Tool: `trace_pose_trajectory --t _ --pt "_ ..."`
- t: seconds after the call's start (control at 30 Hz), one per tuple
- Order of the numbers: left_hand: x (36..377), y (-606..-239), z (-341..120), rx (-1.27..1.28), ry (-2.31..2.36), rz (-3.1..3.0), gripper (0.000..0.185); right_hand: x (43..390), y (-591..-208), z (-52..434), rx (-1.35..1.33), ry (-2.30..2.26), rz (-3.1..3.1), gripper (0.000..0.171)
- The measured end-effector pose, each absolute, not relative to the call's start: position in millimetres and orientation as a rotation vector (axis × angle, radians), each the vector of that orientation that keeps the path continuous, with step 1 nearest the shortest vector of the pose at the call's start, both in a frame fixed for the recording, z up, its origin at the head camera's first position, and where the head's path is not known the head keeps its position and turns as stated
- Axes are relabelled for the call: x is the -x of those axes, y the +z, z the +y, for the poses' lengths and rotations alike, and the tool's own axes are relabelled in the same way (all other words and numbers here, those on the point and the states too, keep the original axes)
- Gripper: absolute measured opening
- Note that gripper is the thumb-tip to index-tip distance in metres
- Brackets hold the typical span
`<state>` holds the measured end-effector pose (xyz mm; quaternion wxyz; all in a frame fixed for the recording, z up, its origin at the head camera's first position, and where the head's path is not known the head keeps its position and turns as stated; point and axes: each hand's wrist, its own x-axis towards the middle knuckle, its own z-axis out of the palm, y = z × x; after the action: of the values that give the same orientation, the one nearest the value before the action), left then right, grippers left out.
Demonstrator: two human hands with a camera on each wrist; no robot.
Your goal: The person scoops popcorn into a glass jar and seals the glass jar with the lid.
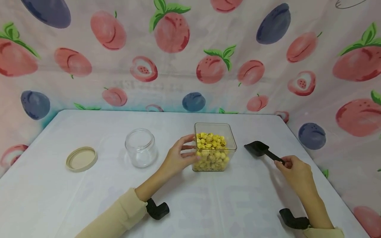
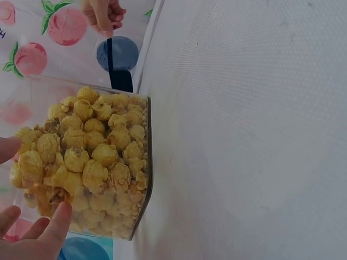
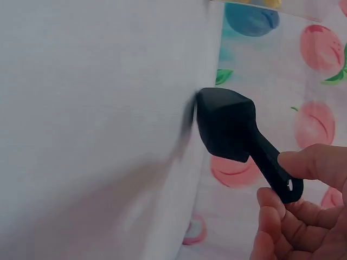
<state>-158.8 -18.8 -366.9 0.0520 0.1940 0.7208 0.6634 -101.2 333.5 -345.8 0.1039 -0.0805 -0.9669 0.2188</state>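
While the white table takes up most of the head view, backed by a cloth wall printed with peaches and plums, the work sits near its middle. A clear square container stands there, rigid plastic with rounded corners, filled most of the way with knobbly yellow popcorn. The left hand steadies it: thumb and fingers curl against its left wall, and the left wrist view shows fingertips pressed on the transparent side. Well to the left stands a round glass jar, open and apparently empty, with thick smooth walls; farther left lies its beige lid, ribbed at the rim, flat on the table. To the right of the container, apart from it, a small black scoop with a matte, angular bowl rests its front edge on the table. The right hand pinches the end of the scoop's handle between thumb and curled fingers.

To scoop well, I judge the grip should slide further up the handle for control, the bowl should enter the popcorn at a shallow angle, and the left hand should keep the light container from sliding.
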Motion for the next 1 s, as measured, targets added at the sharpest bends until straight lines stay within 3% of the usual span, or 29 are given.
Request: trace_pose_trajectory --t 0.33,0.7,1.0 --pt "156.9 -363.4 -19.7 -0.586 2.018 2.173 0.071 105.3 -315.8 322.6 0.179 0.671 -2.662 0.04" --pt "156.5 -364.9 -19.4 -0.595 2.03 2.16 0.07 111.9 -277.6 295.9 0.295 0.8 -2.389 0.038" --pt "157.6 -367.4 -19.6 -0.575 2.034 2.158 0.07 113.8 -254.4 273.7 0.126 0.917 -2.192 0.033"
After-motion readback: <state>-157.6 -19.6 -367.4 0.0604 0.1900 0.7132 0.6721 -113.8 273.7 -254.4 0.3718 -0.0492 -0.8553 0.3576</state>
